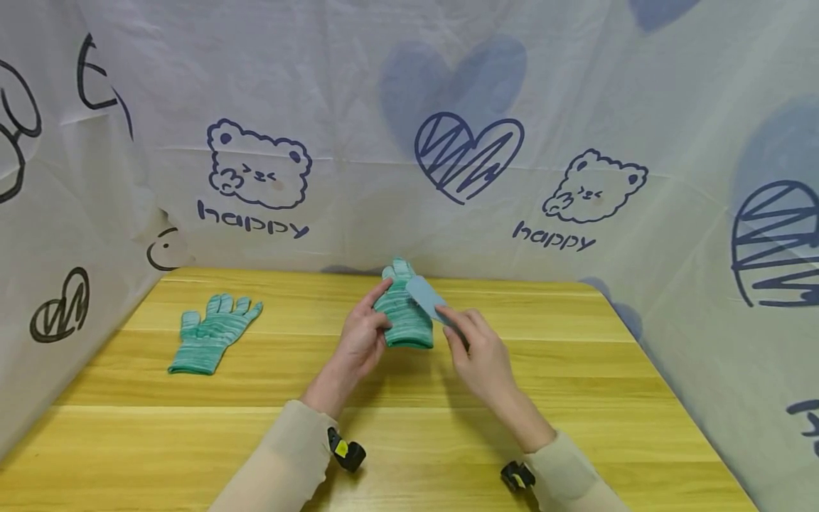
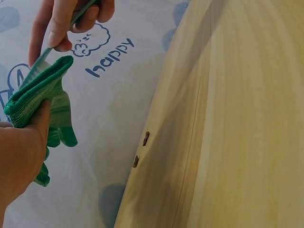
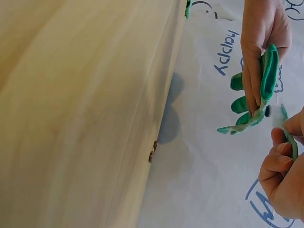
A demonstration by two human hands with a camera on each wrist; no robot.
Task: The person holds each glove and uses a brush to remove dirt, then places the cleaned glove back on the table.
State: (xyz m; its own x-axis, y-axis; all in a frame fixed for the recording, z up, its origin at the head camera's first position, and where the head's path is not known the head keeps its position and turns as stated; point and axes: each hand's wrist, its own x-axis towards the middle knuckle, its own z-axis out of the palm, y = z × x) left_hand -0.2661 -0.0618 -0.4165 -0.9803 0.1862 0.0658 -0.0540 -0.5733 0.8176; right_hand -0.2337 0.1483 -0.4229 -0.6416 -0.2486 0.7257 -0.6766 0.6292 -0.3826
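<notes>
My left hand (image 1: 360, 340) holds a green-and-white knit glove (image 1: 407, 323) up above the table, its cuff toward me and its fingers pointing away. The thumb lies over the near face of the glove, and the other fingers are behind it. From the right, my right hand (image 1: 485, 357) grips the handle of a light blue brush (image 1: 424, 294). In the right wrist view the pale bristles (image 3: 278, 116) face the glove; whether they touch it I cannot tell.
A matching glove (image 1: 214, 334) lies flat at the left of the yellow wooden table (image 1: 576, 398), fingers spread. A white cloth (image 1: 358, 192) with printed bears and hearts hangs behind the table and at both sides.
</notes>
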